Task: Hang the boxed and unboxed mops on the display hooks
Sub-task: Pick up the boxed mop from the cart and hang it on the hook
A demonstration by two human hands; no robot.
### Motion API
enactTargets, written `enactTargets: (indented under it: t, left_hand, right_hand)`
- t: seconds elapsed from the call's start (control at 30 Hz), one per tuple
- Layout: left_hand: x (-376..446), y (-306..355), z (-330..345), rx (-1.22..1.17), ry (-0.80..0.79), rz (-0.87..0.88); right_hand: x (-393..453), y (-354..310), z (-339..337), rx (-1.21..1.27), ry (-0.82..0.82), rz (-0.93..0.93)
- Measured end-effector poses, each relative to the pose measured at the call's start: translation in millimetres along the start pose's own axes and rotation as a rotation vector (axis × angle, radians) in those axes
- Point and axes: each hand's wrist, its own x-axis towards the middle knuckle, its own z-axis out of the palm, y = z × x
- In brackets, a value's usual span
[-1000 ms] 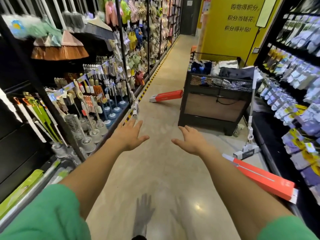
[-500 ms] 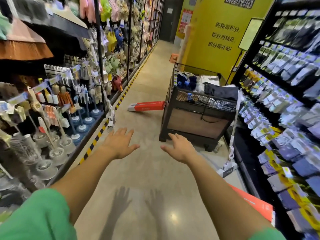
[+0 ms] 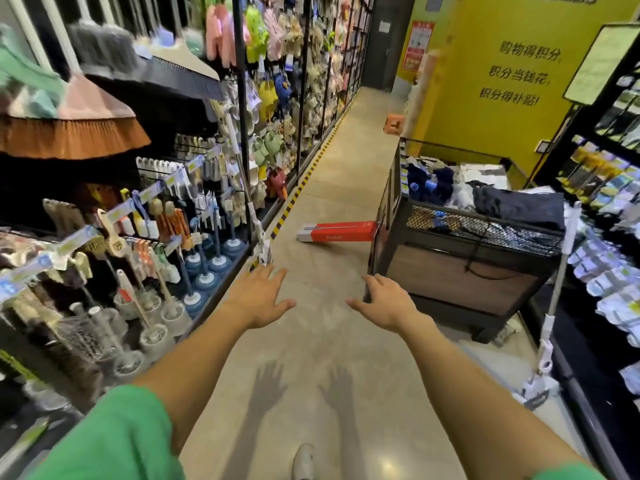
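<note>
A red and white boxed mop [image 3: 336,231] lies on the aisle floor ahead, beside the black cart. One unboxed white mop [image 3: 554,306] leans upright against the right shelf. Another white mop [image 3: 254,216] leans against the left shelving, its head just beyond my left fingertips. My left hand [image 3: 259,296] and my right hand [image 3: 384,303] are stretched out in front of me, fingers spread, holding nothing. Both hover over bare floor, well short of the red box.
A black mesh cart [image 3: 460,265] full of dark goods stands in the right half of the aisle. Left shelving [image 3: 145,216] carries brushes, plungers and brooms [image 3: 69,133]. Right shelves [image 3: 609,265] hold packaged goods. An orange stool [image 3: 394,123] sits far down the aisle.
I have walked forward along the aisle. The red box and the cart are nearer. A second red box by the right shelf has dropped out of view. Both hands stay open.
</note>
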Motion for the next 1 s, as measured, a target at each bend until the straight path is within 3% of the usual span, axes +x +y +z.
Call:
enactTargets:
  t: [0.57,1.0]
  left_hand:
    - [280,-48,-68,0.073,-0.061,0.043]
    - [478,-130,-43,-0.012,-0.03,0.133]
  right_hand:
    - [267,35,-56,0.082,0.035,-0.015]
    - [442,20,-66,-0.015,-0.03,0.087]
